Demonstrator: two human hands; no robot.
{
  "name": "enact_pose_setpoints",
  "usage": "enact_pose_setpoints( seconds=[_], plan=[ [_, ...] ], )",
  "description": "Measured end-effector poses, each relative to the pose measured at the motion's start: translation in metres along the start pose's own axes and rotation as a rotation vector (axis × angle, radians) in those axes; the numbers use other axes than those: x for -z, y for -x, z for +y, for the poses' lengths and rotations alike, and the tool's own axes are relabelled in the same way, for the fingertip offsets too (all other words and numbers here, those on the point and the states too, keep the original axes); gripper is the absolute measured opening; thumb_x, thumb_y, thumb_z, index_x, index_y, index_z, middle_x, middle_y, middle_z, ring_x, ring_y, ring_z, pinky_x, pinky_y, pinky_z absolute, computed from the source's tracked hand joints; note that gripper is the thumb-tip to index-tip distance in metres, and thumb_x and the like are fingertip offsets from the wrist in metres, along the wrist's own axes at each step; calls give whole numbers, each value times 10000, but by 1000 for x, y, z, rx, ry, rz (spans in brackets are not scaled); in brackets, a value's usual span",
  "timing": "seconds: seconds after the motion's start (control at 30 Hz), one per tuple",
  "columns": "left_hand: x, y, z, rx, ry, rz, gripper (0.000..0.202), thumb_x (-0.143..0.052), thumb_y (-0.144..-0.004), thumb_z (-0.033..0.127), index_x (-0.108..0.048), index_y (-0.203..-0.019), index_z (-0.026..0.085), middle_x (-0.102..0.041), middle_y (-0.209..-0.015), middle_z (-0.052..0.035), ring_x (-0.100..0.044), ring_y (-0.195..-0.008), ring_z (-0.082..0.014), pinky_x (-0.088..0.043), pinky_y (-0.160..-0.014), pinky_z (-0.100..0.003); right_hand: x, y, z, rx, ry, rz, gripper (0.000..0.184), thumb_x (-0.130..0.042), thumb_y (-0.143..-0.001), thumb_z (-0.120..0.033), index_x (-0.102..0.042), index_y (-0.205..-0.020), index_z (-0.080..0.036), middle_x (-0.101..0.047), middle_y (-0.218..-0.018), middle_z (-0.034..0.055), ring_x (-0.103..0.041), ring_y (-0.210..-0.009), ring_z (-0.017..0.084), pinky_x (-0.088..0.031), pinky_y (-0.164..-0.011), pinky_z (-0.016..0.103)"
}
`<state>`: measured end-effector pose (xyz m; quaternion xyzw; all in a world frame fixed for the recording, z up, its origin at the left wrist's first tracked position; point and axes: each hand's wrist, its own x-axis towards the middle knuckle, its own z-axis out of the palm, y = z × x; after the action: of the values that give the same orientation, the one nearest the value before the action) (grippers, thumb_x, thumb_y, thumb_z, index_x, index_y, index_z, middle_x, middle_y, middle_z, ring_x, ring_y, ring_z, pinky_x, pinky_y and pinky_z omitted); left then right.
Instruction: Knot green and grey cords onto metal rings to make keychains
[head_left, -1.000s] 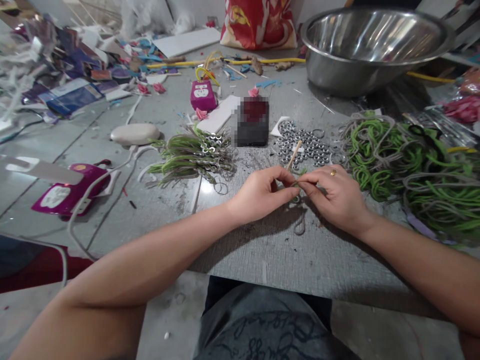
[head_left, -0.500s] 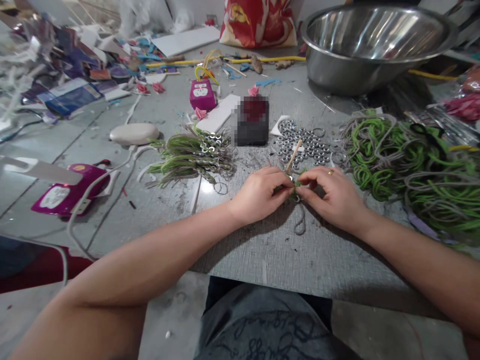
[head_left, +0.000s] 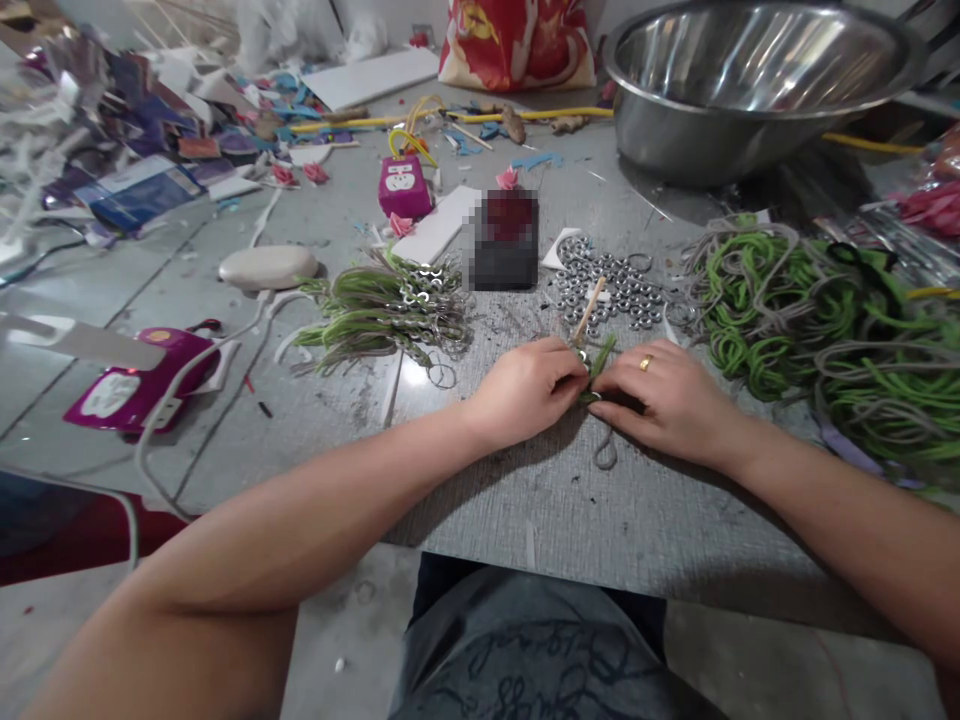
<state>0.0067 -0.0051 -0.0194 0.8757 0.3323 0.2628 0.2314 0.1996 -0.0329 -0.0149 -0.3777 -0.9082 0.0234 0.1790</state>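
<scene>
My left hand and my right hand meet over the table, both pinching one green and grey cord. Its green ends stick up between my fingers, and a grey loop hangs out below them. A bit of shiny metal shows at my left fingertips; the rest is covered by my fingers. Just beyond lie a thin wooden stick and a spread of metal nuts. Finished-looking corded pieces with metal rings lie in a bundle to the left.
A heap of loose green and grey cords lies at right, below a steel basin. Purple power sockets, a white oval device and cables stand at left. Scraps pile up at the back left.
The green cord ends now stand up more visibly between my hands. My right hand has turned slightly and its fingers sit flatter. The grey loop has shifted a little right.
</scene>
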Motion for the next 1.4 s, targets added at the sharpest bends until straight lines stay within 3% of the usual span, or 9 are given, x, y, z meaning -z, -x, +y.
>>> enact_pose_setpoints(
  seconds=[0.2, 0.43, 0.73, 1.07, 1.4],
  plan=[
    [-2, -1, 0, -13, -48, -54, 138, -516, -791, 135, -647, -752, 152, -594, -739, -19, -561, -689, -105, -452, -635, -214, 1, -1, -1, 48, 15, 23, 218, -472, -881, -343, -588, -809, -173, -630, -725, 40, -559, -704, 184, -374, -671, 326],
    [7, 1, 4, -110, -186, -208, 179, -525, -760, 206, -636, -867, 115, -574, -825, -63, -561, -781, -170, -473, -719, -288, 1, -1, 0, 40, 68, 29, 299, -401, -909, -362, -590, -790, -164, -626, -709, 46, -557, -681, 187, -372, -653, 321],
    [7, -4, 3, 24, -184, -274, 173, -475, -820, 150, -642, -866, 136, -575, -827, -48, -566, -790, -167, -471, -728, -300, -1, -1, 0, 16, 104, 43, 276, -404, -910, -343, -591, -845, -150, -635, -746, 55, -560, -692, 191, -382, -657, 321],
    [8, -4, 4, 32, -174, -255, 198, -465, -814, 136, -662, -841, 141, -578, -869, -55, -572, -800, -157, -470, -755, -295, 5, 0, -6, 185, 114, 94, 209, -479, -874, -248, -657, -816, -154, -633, -701, 32, -531, -660, 157, -357, -634, 310],
    [6, -3, 1, 19, -43, -181, 142, -513, -743, 114, -651, -711, 123, -595, -795, -45, -578, -753, -133, -469, -694, -243, 2, -2, -14, 170, 234, 50, 269, -449, -880, -247, -682, -789, -147, -583, -624, 31, -469, -603, 155, -290, -594, 314]
  ],
)
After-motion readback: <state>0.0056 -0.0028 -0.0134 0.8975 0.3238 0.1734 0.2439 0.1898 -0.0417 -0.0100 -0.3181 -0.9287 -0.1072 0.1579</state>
